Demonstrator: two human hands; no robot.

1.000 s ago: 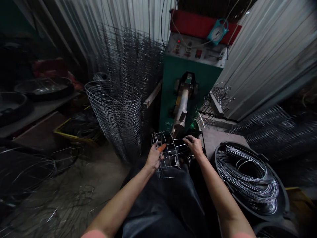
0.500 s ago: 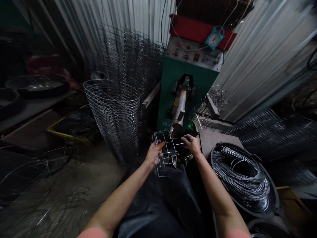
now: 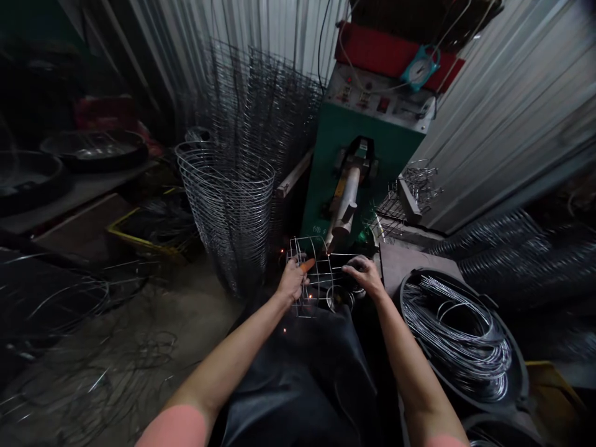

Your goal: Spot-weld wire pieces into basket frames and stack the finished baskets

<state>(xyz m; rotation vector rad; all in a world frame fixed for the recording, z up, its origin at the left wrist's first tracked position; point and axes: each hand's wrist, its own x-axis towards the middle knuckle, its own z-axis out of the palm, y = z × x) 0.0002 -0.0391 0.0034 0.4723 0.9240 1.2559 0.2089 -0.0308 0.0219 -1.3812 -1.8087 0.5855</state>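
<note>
My left hand (image 3: 292, 280) is closed round the side of a small wire basket frame (image 3: 321, 280). An orange sleeve (image 3: 307, 266) covers its thumb. The frame's upper wires meet the tip of a welding machine's metal arm (image 3: 343, 211). Small orange sparks (image 3: 310, 297) scatter near the frame and the left hand. My right hand (image 3: 365, 275) is just right of the frame, beside the wire ends that stick out. Its thumb and curved fingers look apart, with no wire plainly between them. Below the frame, a round metal ring (image 3: 336, 299) shows partly.
The green machine cabinet (image 3: 321, 167) stands ahead. A tall stack of wire rings (image 3: 226, 198) rises on the left. On the right, a black tub (image 3: 520, 366) holds wire rings (image 3: 465, 347). A yellow-rimmed crate (image 3: 139, 239) and loose wire lie at left.
Sparks have appeared round the frame. My right hand's fingers have loosened from the wire they pinched. The whole view has shifted, with the surroundings now further right.
</note>
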